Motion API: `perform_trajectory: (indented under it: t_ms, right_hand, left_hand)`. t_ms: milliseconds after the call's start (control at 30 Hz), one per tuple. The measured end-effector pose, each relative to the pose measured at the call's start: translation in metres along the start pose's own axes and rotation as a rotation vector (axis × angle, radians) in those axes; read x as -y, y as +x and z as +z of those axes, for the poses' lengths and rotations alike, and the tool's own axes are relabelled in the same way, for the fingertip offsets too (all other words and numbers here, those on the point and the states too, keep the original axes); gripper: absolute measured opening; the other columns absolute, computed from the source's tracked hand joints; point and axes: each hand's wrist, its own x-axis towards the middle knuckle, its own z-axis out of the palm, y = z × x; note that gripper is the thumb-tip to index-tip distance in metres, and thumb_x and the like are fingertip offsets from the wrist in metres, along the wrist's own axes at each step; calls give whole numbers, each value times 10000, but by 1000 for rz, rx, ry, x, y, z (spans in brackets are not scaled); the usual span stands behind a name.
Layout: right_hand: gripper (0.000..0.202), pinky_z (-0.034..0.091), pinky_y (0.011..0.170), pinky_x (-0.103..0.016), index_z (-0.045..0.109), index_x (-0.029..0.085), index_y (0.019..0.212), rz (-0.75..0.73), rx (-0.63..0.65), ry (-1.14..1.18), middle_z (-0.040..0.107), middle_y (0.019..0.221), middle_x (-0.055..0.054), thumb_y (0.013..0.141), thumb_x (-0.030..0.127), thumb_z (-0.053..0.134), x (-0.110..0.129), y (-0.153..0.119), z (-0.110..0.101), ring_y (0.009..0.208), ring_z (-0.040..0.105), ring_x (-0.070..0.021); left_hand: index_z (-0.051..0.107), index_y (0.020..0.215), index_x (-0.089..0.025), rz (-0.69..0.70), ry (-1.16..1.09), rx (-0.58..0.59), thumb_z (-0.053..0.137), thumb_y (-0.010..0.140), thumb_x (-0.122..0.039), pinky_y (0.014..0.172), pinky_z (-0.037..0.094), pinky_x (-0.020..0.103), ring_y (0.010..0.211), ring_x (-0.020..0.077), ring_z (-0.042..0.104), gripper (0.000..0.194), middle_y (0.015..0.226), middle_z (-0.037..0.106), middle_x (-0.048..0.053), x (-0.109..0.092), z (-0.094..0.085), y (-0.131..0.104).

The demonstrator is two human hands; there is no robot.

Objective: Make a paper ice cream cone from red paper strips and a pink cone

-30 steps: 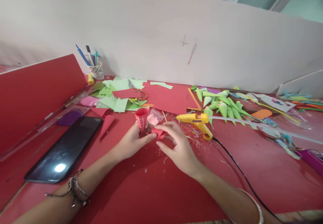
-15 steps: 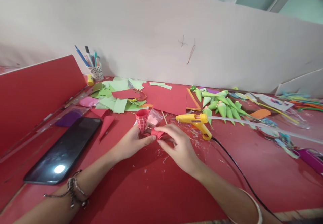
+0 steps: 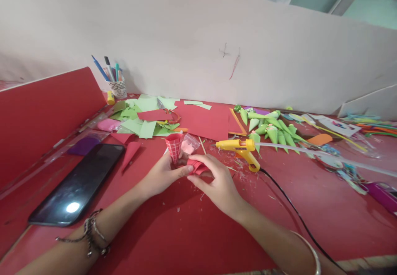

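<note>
My left hand (image 3: pixel 161 175) and my right hand (image 3: pixel 221 184) meet above the red table. Between them is a small rolled piece of red paper (image 3: pixel 198 167), pinched by the fingers of both. A red paper cone with a white grid pattern (image 3: pixel 174 146), its mouth upward, rises at my left hand's fingers. Whether that hand grips it or it only rests behind is hard to see. Just beyond lies a clear plastic bag with pink pieces (image 3: pixel 189 144). The yellow glue gun (image 3: pixel 240 149), with a long clear glue stick in it, lies right of my right hand.
A black phone (image 3: pixel 79 184) and a plain red paper cone (image 3: pixel 130 155) lie at left. Behind are green paper scraps (image 3: pixel 147 129), scissors (image 3: pixel 170 115) and red sheets (image 3: pixel 204 120). Green paper cones (image 3: pixel 273 132) are heaped at right. The glue gun's black cord (image 3: pixel 294 209) trails toward me.
The rolled red paper has turned and shifted slightly right between my fingers. My right hand's fingers have changed position a little on it. The left hand has barely moved.
</note>
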Motion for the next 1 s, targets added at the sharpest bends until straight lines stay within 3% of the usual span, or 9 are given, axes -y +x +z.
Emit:
perform_trajectory:
  t_ms: [167, 467, 733, 1000]
  right_hand:
    - [223, 477, 729, -287, 568, 259, 979, -31, -71, -136, 529, 880, -22, 760, 219, 569, 2, 1, -1, 811, 541, -146]
    - [268, 454, 775, -309, 567, 260, 1011, -51, -153, -122, 548, 945, -30, 765, 157, 536, 1, 2, -2, 882, 534, -166]
    - [290, 458, 766, -290, 568, 247, 1045, -136, -36, -127, 573, 944, -29, 776, 143, 532, 2, 2, -4, 885, 543, -151]
    - [295, 463, 735, -301, 557, 255, 1034, -233, -38, -178, 617, 892, -13, 766, 132, 549, 2, 0, -3, 828, 536, -153]
  left_hand:
    - [484, 861, -136, -2, -8, 5, 584, 748, -261, 732, 441, 297, 793, 143, 551, 195, 829, 564, 29, 3, 1, 0]
    - [509, 878, -134, 37, -8, -41, 597, 735, -231, 749, 446, 293, 780, 136, 554, 194, 833, 580, 37, 0, 3, 2]
    - [478, 928, -149, -52, -84, -5, 586, 723, -396, 662, 483, 297, 759, 154, 564, 338, 896, 546, 45, 2, 0, -2]
    - [483, 805, -153, 38, -144, 60, 627, 717, -230, 680, 440, 239, 737, 116, 546, 185, 784, 545, 0, 4, 1, 0]
